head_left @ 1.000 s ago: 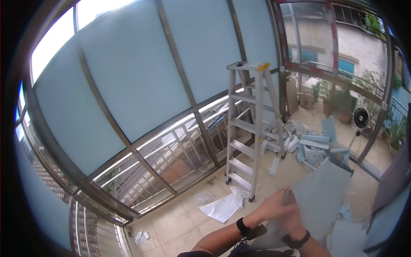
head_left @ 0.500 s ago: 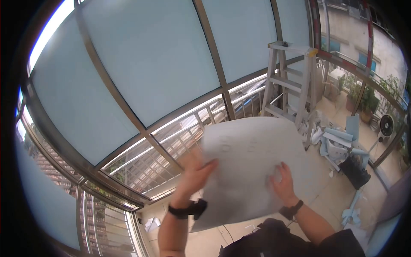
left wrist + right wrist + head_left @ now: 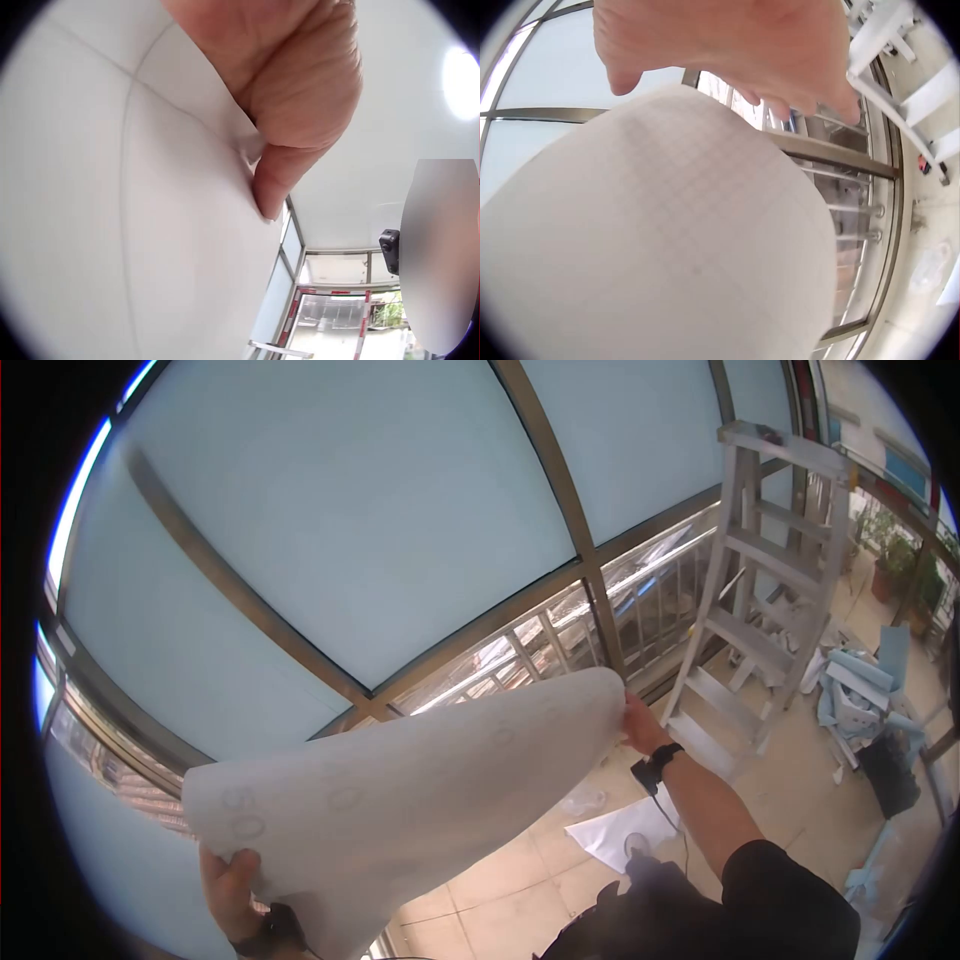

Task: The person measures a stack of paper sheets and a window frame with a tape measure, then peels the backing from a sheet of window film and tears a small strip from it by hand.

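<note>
A large white sheet (image 3: 420, 780), bent in a curve and printed with faint numbers such as "50", stretches between both hands in the head view. My left hand (image 3: 232, 890) grips its left end, thumb on the near face; the left wrist view shows that thumb (image 3: 281, 176) at the sheet's edge and thin lines across the surface. At the sheet's narrower right end, my right hand (image 3: 645, 722) holds the edge. In the right wrist view its thumb and curled fingers lie on either side of the sheet's curved top (image 3: 697, 165), which carries a faint grid.
Tall frosted window panels (image 3: 350, 530) with metal frames stand ahead, close beyond the sheet. A stepladder (image 3: 750, 600) is at the right. Scraps and a bin-like heap (image 3: 855, 695), a dark crate (image 3: 888, 775) and a white paper piece (image 3: 625, 830) lie on the tiled floor.
The hands, first together at lower right, have moved left and spread apart. The sheet has swung left and up before the windows, its curve now stretched sideways. The head view has turned left.
</note>
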`<state>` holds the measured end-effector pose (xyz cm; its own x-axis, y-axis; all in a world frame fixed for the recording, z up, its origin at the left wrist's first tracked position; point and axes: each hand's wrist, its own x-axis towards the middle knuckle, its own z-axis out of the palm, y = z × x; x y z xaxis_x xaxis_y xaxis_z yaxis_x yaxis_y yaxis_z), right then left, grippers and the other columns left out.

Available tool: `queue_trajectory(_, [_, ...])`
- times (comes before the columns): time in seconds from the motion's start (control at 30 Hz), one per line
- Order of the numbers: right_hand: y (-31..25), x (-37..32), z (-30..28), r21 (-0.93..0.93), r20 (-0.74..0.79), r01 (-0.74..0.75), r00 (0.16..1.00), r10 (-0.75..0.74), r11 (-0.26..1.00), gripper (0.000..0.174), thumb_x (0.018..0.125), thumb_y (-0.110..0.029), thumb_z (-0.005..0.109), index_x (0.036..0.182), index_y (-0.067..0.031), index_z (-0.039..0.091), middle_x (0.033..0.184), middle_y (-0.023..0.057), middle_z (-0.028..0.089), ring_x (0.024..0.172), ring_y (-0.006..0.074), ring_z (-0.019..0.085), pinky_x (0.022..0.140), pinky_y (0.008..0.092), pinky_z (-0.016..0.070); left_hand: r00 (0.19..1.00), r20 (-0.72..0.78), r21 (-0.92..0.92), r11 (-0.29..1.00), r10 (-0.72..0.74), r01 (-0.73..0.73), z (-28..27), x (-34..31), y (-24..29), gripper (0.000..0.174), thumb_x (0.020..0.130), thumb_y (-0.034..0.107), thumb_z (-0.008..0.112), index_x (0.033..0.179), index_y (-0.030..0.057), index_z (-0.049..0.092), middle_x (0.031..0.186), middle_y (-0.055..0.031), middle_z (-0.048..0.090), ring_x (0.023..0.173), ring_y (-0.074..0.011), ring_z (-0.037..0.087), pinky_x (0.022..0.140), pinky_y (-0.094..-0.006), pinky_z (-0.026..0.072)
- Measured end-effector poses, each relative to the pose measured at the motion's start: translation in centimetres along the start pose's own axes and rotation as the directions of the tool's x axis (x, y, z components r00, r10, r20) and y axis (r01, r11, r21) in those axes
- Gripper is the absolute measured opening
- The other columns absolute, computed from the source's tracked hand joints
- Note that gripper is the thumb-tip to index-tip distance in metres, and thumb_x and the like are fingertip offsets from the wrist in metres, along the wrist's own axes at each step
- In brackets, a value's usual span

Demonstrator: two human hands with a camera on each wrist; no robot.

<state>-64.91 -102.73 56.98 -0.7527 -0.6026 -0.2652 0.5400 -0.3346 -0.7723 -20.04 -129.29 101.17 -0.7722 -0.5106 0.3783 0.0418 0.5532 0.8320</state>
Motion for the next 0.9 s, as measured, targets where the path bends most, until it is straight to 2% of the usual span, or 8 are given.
queue_trajectory(0.13, [1.5,10.1,2.2,0.229,0.302,-0.187,0.947,0.113,0.955,0.040,0.093,-0.034,0.059,0.122,-0.0064,0.059,0.116,0.0080,0.066,0.104,0.0256,0.063,0.094,0.0485,0.0464,0.989,-0.138,0.086,0.994,-0.054,0.066,-4.1,3.5,-1.1,0.062,0.082,0.015,0.069,0.133,-0.0086,0.043,0.125,-0.0152,0.057,0.113,-0.0256,0.056,0.097,-0.0362,0.0426])
queue_trajectory(0.23, [-3.2,14.0,5.4,0.242,0.489,-0.064,0.870,-0.065,0.968,0.026,0.094,-0.019,0.057,0.113,-0.0023,0.063,0.108,0.0065,0.067,0.097,0.0181,0.063,0.089,0.0327,0.0472,0.960,-0.257,0.192,0.968,-0.109,0.161,-8.4,4.3,-3.4,0.067,0.078,0.011,0.066,0.136,-0.0093,0.040,0.127,-0.0161,0.056,0.114,-0.0271,0.055,0.098,-0.0375,0.0426])
queue_trajectory(0.3, [-7.8,15.5,7.7,0.187,0.475,-0.047,0.878,-0.048,0.981,0.028,0.092,-0.013,0.057,0.114,0.0027,0.063,0.109,0.0101,0.067,0.100,0.0188,0.063,0.089,0.0326,0.0489,0.937,-0.326,0.089,0.983,-0.125,0.162,-9.1,4.6,-6.0,0.072,0.075,0.009,0.067,0.139,-0.0087,0.038,0.130,-0.0166,0.054,0.117,-0.0273,0.054,0.101,-0.0373,0.0415])
queue_trajectory(0.37, [-12.3,17.1,10.5,-0.154,0.432,0.033,0.901,0.037,0.988,0.035,0.091,-0.008,0.057,0.123,0.0043,0.058,0.114,0.0112,0.065,0.105,0.0197,0.062,0.092,0.0332,0.0495,0.920,-0.369,0.035,0.988,-0.129,0.153,-9.8,5.1,-9.1,0.074,0.074,0.008,0.066,0.140,-0.0079,0.036,0.131,-0.0167,0.053,0.118,-0.0276,0.053,0.102,-0.0374,0.0409])
queue_trajectory(0.6, [-27.3,16.9,18.7,-0.104,0.613,0.465,0.726,-0.312,0.879,0.078,0.080,0.003,0.058,0.151,-0.0023,0.027,0.137,0.0100,0.053,0.123,0.0199,0.054,0.102,0.0333,0.0454,0.822,-0.569,-0.107,0.993,-0.028,-0.041,-13.7,10.6,-21.1,0.079,0.071,0.012,0.060,0.144,-0.0055,0.034,0.139,-0.0183,0.045,0.125,-0.0299,0.047,0.106,-0.0390,0.0365])
queue_trajectory(0.7, [-32.8,15.1,19.9,-0.115,0.560,0.659,0.662,-0.499,0.744,0.083,0.078,0.004,0.060,0.153,-0.0036,0.023,0.140,0.0091,0.050,0.128,0.0201,0.050,0.103,0.0335,0.0445,0.847,-0.523,-0.149,0.970,0.088,-0.193,-17.3,13.9,-26.9,0.074,0.079,0.011,0.060,0.146,-0.0018,0.032,0.142,-0.0153,0.044,0.125,-0.0281,0.048,0.106,-0.0381,0.0383])
queue_trajectory(0.83, [-38.4,13.4,21.3,-0.174,0.557,0.749,0.610,-0.564,0.639,0.070,0.079,-0.004,0.065,0.144,-0.0010,0.039,0.132,0.0100,0.056,0.119,0.0195,0.056,0.102,0.0318,0.0445,0.873,-0.430,-0.297,0.876,0.232,-0.380,-13.0,24.7,-28.3,0.065,0.083,0.013,0.060,0.142,-0.0014,0.037,0.133,-0.0126,0.050,0.116,-0.0234,0.052,0.096,-0.0345,0.0445])
queue_trajectory(0.9, [-40.0,16.5,20.8,-0.357,0.460,0.752,0.658,-0.596,0.554,0.059,0.079,-0.008,0.067,0.134,0.0002,0.049,0.123,0.0104,0.062,0.109,0.0197,0.060,0.097,0.0315,0.0465,0.954,-0.281,-0.011,0.994,0.105,-0.113,-10.7,31.3,-28.4,0.051,0.086,0.015,0.064,0.132,-0.0017,0.048,0.112,-0.0054,0.059,0.094,-0.0155,0.055,0.077,-0.0282,0.0464])
